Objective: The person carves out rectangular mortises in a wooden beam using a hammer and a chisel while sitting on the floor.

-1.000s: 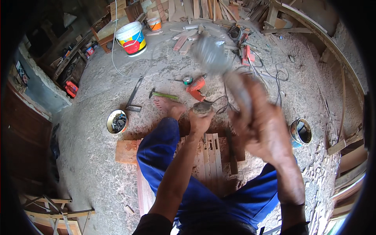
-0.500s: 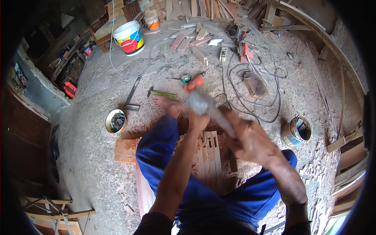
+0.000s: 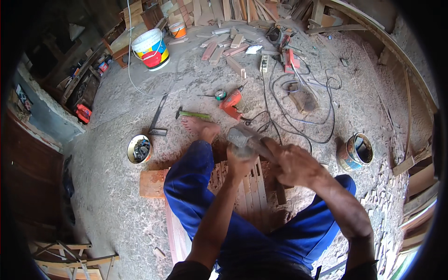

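My right hand (image 3: 294, 165) is closed round the handle of a heavy hammer (image 3: 238, 136), whose grey head is over the top of an upright chisel-like tool (image 3: 243, 151). My left hand (image 3: 237, 165) grips that tool's handle; whether the head touches it I cannot tell. Below, light wooden strips with slots (image 3: 254, 191) lie between my blue-trousered legs, across an orange-brown board (image 3: 151, 184). The lower end of the held tool is hidden by my hand.
A red drill (image 3: 231, 103), green-handled hammer (image 3: 193, 113), square (image 3: 157, 131) and cables (image 3: 331, 102) lie ahead. Tins stand left (image 3: 139, 149) and right (image 3: 354, 151). Behind are buckets (image 3: 150, 49), wood offcuts (image 3: 235, 42) and red power tools (image 3: 290, 60); timber lines the right wall.
The hammer has come down and left from a high, blurred swing to just over my left hand. My left hand has shifted slightly down, still gripping the tool.
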### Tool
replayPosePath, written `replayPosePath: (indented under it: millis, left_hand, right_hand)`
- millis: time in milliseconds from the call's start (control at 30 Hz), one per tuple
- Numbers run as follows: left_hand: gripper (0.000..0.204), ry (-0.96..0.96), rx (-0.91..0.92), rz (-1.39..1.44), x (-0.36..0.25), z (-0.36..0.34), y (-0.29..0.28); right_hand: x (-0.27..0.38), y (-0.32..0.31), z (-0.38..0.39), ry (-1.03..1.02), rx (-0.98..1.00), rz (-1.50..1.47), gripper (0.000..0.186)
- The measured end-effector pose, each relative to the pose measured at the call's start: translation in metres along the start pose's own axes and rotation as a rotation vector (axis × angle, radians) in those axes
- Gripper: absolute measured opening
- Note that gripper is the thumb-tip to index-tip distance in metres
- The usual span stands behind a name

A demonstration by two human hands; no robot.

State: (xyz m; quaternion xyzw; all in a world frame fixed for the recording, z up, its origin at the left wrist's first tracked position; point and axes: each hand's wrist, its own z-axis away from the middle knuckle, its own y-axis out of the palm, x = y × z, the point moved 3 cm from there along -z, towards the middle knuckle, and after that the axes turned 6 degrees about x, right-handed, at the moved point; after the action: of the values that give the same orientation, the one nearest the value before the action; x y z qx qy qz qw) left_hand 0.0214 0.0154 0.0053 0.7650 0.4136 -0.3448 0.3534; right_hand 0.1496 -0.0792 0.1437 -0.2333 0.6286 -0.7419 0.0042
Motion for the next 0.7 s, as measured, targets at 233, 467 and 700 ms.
replayPosePath:
  millis: [233, 467, 700]
  left_hand:
    - [0.007, -0.441, 0.003, -0.116, 0.058, -0.052, -0.035]
    - [0.009, -0.244, -0.01, -0.063, 0.022, -0.019, -0.017]
    - [0.022, 0.205, -0.048, -0.413, -0.001, -0.005, 0.004]
  right_hand:
    - [0.037, -0.093, -0.016, -0.103, -0.444, -0.221, 0.057]
    - [0.006, -0.037, -0.043, 0.171, 0.033, 0.185, 0.055]
    - [-0.008, -0.029, -0.002, 0.045, -0.015, -0.213, 0.056]
